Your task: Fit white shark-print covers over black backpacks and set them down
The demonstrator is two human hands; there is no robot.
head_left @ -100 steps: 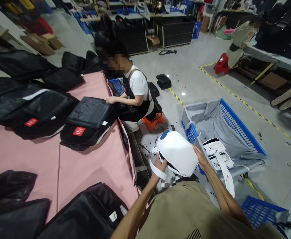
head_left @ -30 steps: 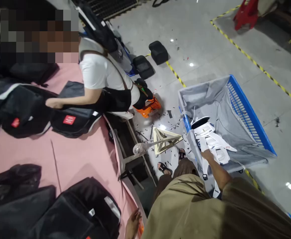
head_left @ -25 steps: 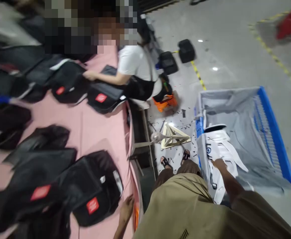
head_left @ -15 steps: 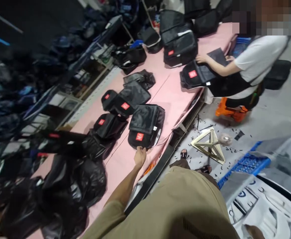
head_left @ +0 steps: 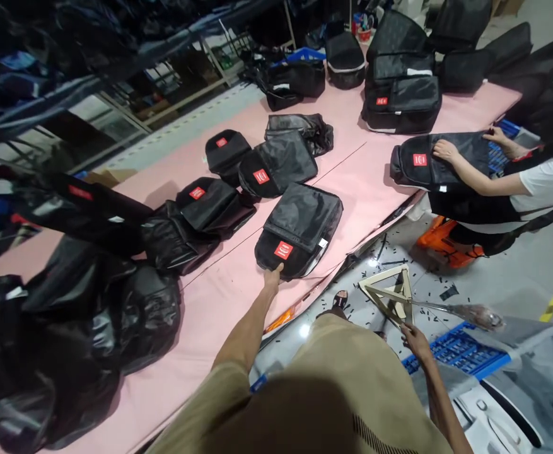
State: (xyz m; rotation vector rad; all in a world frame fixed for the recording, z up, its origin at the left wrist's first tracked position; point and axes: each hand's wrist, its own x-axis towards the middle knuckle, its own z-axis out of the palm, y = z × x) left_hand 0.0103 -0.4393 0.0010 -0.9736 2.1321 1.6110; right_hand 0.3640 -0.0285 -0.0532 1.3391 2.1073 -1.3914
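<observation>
Our left hand (head_left: 272,277) reaches arm-straight to the black backpack (head_left: 299,230), fingers touching its near edge by the red label; whether they grip, we cannot tell. The backpack lies flat on the pink table (head_left: 219,302), long axis running away rightward. Our right hand (head_left: 413,337) hangs loosely open above the floor (head_left: 512,284).

Head cam, looks fwd and down over pink table (head_left: 219,302), near.
</observation>
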